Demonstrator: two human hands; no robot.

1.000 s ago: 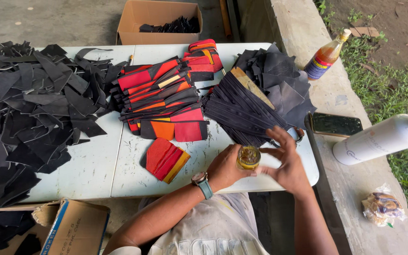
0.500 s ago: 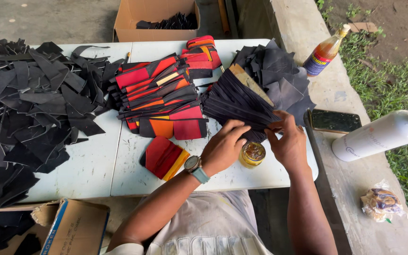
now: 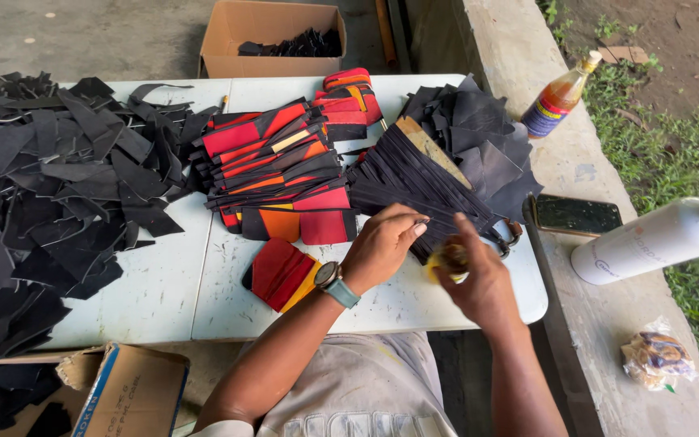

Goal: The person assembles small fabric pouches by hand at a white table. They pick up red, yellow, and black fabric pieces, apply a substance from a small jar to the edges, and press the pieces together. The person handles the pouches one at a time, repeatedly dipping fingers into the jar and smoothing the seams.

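Nearest the wearer, the right hand (image 3: 479,283) curls its fingers around a small round yellowish container (image 3: 447,259), lifted just above the front edge of the white folding table (image 3: 163,299). The left hand (image 3: 382,243), a grey-strapped wristwatch (image 3: 335,283) on its wrist, rests with fingers loosely bent on a fanned stack of dark leather strips (image 3: 414,186), gripping nothing clearly. A small red-and-orange folded piece (image 3: 281,273) lies beside the left forearm. Farther back sit the red, orange and black leather pieces (image 3: 273,170), and beyond the table an open cardboard box (image 3: 273,36).
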